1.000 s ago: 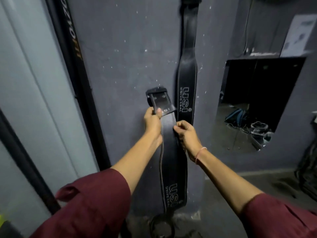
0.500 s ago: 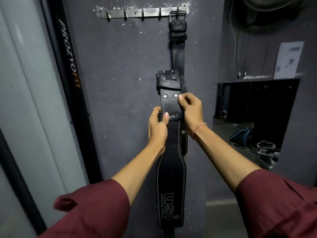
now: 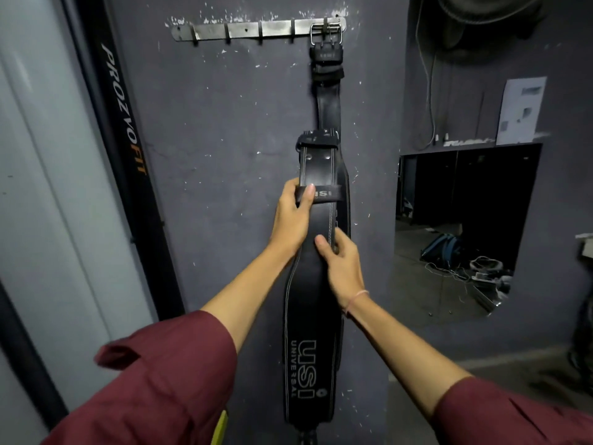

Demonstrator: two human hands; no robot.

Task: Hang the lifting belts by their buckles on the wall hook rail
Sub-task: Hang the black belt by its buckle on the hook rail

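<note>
Now | left hand (image 3: 293, 216) pinches stitched black leather belt (image 3: 309, 316) | right hand (image 3: 341, 268) grips its curved edge

belt (image 3: 316, 316): black, white stitching | rail (image 3: 256, 28): silver | sleeves (image 3: 167, 380): maroon

The hook rail (image 3: 256, 28) is dull, smudged bare metal, and the buckle (image 3: 325, 28) on it is brighter and polished. The hung belt (image 3: 327, 104) and the held belt (image 3: 308, 316) look like smooth black leather with a soft sheen. The wall (image 3: 224, 155) is matt grey paint, chipped; the sleeves (image 3: 160, 380) are maroon cloth
</note>
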